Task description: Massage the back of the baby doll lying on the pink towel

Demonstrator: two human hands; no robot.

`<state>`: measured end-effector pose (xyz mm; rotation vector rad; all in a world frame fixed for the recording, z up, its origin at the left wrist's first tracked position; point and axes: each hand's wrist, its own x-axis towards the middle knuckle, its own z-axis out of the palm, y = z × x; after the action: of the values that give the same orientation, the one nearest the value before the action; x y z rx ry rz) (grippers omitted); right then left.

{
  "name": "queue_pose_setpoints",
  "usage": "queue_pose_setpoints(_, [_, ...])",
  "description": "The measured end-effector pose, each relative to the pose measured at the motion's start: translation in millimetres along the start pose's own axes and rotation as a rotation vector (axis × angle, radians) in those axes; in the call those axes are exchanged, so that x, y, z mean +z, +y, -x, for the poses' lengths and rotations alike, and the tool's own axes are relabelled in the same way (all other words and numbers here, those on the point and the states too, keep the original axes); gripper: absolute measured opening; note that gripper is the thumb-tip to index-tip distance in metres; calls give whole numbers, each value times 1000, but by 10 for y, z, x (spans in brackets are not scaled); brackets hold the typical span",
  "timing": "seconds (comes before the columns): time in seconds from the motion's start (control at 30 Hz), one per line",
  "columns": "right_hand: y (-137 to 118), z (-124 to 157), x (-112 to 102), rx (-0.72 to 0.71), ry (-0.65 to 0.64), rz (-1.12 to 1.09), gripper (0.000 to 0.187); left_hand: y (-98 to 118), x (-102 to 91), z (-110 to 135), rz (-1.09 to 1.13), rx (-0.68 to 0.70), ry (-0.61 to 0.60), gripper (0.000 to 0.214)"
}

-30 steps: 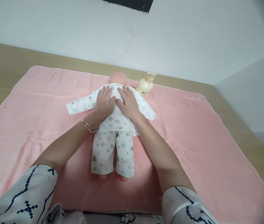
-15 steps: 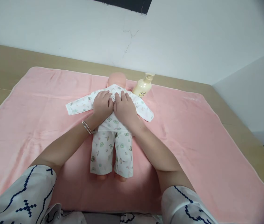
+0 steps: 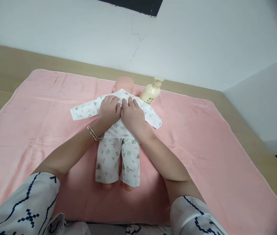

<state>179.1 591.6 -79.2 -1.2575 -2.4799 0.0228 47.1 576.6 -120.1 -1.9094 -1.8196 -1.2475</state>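
A baby doll [image 3: 123, 84] lies stretched out on a pink blanket [image 3: 52, 94], its bald head away from me and no face showing. It wears a white printed top [image 3: 119, 131] and matching pants [image 3: 107, 160]; its feet stick out toward me. My left hand [image 3: 109, 111] rests on the left of the doll's upper body, fingers flat and pointing away. Beside it, my right hand [image 3: 133, 114] lies flat on the right half, the two thumbs side by side. Neither hand visibly grasps anything. Both palms are hidden.
A cream pump bottle [image 3: 151, 92] stands by the doll's head, at the right. The blanket covers much of a wooden table [image 3: 79, 67], which meets a white wall [image 3: 84, 32] at the back. A silvery bangle [image 3: 92, 133] circles my left wrist.
The whole view has shifted slightly. Both hands stay on the doll's upper body, with hardly any change in their pose; the doll and bottle keep their places.
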Motion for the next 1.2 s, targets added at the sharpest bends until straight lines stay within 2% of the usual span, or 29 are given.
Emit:
queue_pose_setpoints(0.07, [31,-21,5,17,-10,-34,51,-9,22,1,-19,-31,17,30])
queue_pose_setpoints(0.13, [174,-109,22,-2,-56,-108,54,-31,65,-5,-25,-47,12,36])
queue_pose_setpoints(0.23, [438,-258,41,-103,-132,-225,62,-65,125,-18,-14,-29,-24,40])
queue_pose_setpoints(0.3, [516,-298,31,-155,-153,-262,64,-77,136,-22,-4,-12,-38,39])
queue_pose_setpoints(0.37, [458,-263,3,-150,-143,-235,62,-78,122,-18,3,1,-29,35])
queue_pose_setpoints(0.5, [89,-48,-60,-58,-61,-42,47,-48,54,6,3,22,5,25])
queue_pose_setpoints(0.6, [-80,47,-72,-13,-31,20,45,-17,13,15,2,6,2,22])
queue_pose_setpoints(0.73, [45,-62,-14,69,-52,-103,51,-7,31,6,17,-101,3,28])
queue_pose_setpoints(0.8, [163,-139,51,55,-60,-172,63,-25,71,1,24,-135,-12,34])
queue_pose_setpoints(0.87, [246,-176,121,16,-45,-217,66,-54,116,-1,43,-150,-39,40])
queue_pose_setpoints(1.0, [275,-138,201,-2,135,-174,65,-110,176,-3,76,-157,-69,44])
queue_pose_setpoints(1.07, [258,-114,198,-18,174,-134,64,-128,184,-1,75,-157,-63,45])
queue_pose_setpoints(1.2, [231,-109,170,-72,25,-135,54,-149,185,11,92,-156,-31,44])
